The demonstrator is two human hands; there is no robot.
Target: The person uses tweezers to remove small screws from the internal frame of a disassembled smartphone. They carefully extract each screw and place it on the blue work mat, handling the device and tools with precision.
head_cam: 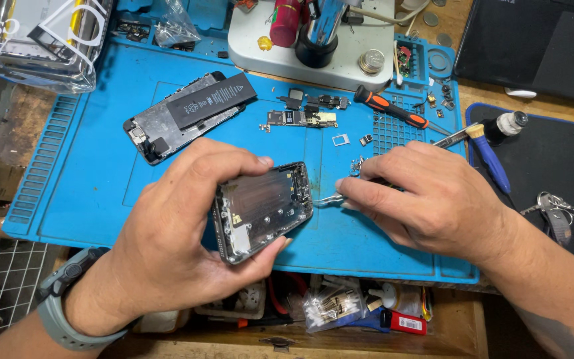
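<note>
Down at the near edge, below the blue work mat (88, 199), an open tray (340, 312) is crammed: a clear bag of cotton swabs (330, 309), a small white bottle (383, 296) and a red packet (408, 324), all jumbled together. Up top right, the mat's moulded compartments (426, 63) hold small parts, too tiny to tell apart. A clear plastic box (38, 40) sits at the top left corner.

Now the action: the left hand (174, 246) grips an emptied phone housing (262, 209), thumb on its top edge, fingers curled under, tilted just above the mat's front half. Its inside is bare dark metal, with small parts and a gold-coloured patch at one end. The right hand (433, 199) pinches metal tweezers (323, 199), tips touching the housing's right edge.

Behind lie another phone body with its black battery (210, 101), a loose circuit board (300, 118) and an orange-handled screwdriver (393, 108).
</note>
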